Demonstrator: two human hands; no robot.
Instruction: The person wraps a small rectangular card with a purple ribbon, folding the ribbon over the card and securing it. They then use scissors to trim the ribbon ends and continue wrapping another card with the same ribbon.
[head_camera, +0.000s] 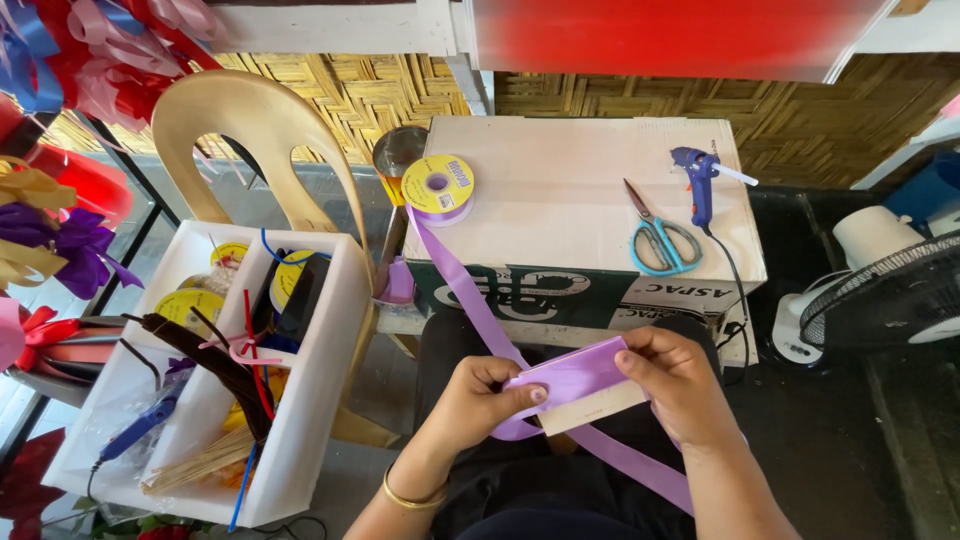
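Now both hands pinch lavender ribbon (565, 378) around a pale card (595, 408) over the lap: left hand (480, 400) thumb-clamped, right hand (675, 375) gripping the far end. Loosen either, and the wrap probably slips off toward the spool (438, 186) at the box's (560, 200) left edge.

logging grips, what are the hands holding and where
Both hands, left and right, hold a purple ribbon wrapped around a card, pinching its two ends.

scissors (660, 240) | glue gun (700, 180) | cardboard box (560, 200) | plastic chair (250, 140) | fan (890, 290)
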